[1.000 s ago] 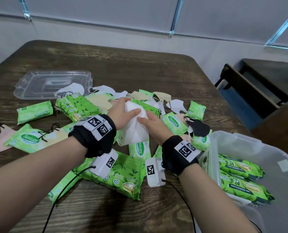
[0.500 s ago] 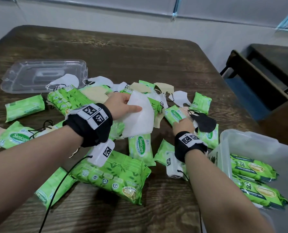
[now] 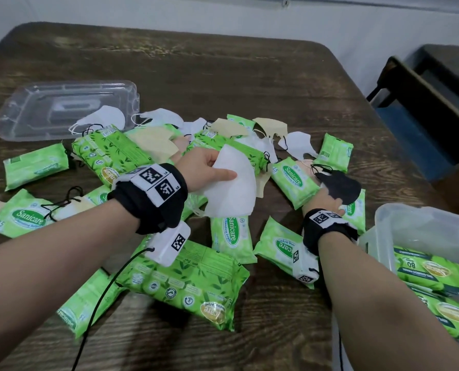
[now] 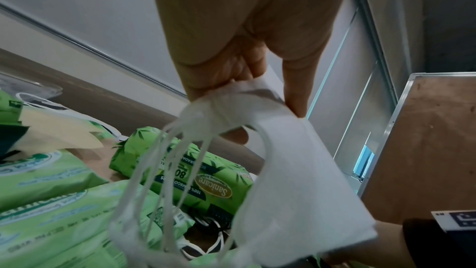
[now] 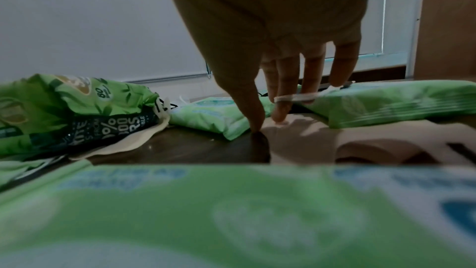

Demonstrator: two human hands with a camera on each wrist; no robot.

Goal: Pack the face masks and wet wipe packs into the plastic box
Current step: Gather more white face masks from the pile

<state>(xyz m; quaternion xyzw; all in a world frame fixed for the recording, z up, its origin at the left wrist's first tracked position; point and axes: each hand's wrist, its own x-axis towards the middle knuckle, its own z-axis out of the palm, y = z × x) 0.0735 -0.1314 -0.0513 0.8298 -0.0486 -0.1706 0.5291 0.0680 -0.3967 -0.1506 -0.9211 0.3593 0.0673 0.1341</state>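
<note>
a dark wooden table (image 3: 223,76) stands before a pale wall, strewn with green wet wipe packs and loose face masks. at far left the clear lid (image 3: 49,108) lies flat, a white mask resting on its near edge. next, the left hand (image 3: 207,167) pinches a folded white face mask (image 3: 233,188) between thumb and curled fingers, lifted above the pile; in the left wrist view its ear loops (image 4: 154,170) dangle over a large 80-count pack (image 4: 206,178). a big wet wipe pack (image 3: 185,285) lies near the front edge below that wrist. further right, the right hand (image 3: 327,202) reaches down with fingers extended, thumb tip on the table and fingertips (image 5: 279,113) touching a pinkish mask (image 5: 322,138), partly under a black mask (image 3: 340,184); it grips nothing yet. at far right the plastic box (image 3: 423,226) holds several large green packs (image 3: 431,271).
</note>
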